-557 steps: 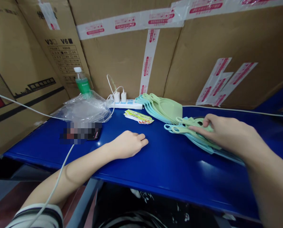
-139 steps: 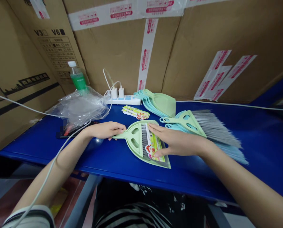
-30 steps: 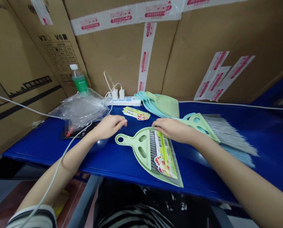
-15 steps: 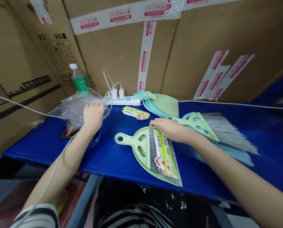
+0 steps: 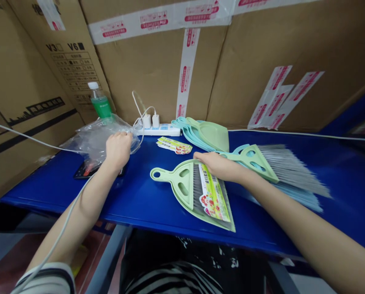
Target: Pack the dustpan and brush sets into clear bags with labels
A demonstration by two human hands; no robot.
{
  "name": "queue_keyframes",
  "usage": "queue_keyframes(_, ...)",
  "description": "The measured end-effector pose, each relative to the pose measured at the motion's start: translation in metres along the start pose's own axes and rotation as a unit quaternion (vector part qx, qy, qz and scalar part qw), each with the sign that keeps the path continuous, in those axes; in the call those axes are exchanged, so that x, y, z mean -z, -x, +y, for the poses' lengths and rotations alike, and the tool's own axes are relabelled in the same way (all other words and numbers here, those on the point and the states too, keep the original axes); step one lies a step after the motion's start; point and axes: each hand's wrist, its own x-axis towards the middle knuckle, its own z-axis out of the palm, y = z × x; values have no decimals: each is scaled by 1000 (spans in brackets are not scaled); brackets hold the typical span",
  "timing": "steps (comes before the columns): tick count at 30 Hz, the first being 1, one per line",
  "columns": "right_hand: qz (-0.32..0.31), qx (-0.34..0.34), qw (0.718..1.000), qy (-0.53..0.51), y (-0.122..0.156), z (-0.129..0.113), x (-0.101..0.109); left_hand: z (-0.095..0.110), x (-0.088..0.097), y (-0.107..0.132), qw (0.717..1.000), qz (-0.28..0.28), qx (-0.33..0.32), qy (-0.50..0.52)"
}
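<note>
A green dustpan (image 5: 182,185) lies on the blue table (image 5: 145,204) with a small brush and a colourful label card (image 5: 211,194) in it. My right hand (image 5: 217,165) rests on its far edge, fingers curled over the rim. My left hand (image 5: 118,147) reaches left onto a heap of clear plastic bags (image 5: 96,136), fingers bent on the plastic. Whether it grips a bag is unclear.
Green and blue brushes (image 5: 270,167) lie stacked at right; nested dustpans (image 5: 206,134) sit at the back. Loose label cards (image 5: 174,145), a power strip (image 5: 159,130) with chargers, a green bottle (image 5: 99,104), a phone (image 5: 84,169) and cardboard boxes (image 5: 262,61) surround the table.
My left hand left the dustpan's handle and went left to the plastic bags. My right hand stayed on the dustpan's far edge, and the dustpan shifted slightly.
</note>
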Motion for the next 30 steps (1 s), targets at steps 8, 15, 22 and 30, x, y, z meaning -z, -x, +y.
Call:
queue_keyframes(8, 27, -14, 999, -20, 3, 1, 7, 2, 3, 0, 999, -19, -37, 14)
queue_keyframes(15, 119, -13, 993, -4, 15, 11, 29, 15, 2, 8, 934, -86, -268, 220)
queue_keyframes(22, 136, -39, 988, 55, 15, 26, 34, 25, 13, 24, 810, -166, -418, 376)
queue_keyframes(30, 81, -65, 991, 82, 13, 26, 31, 24, 25, 32, 725, -264, -456, 443)
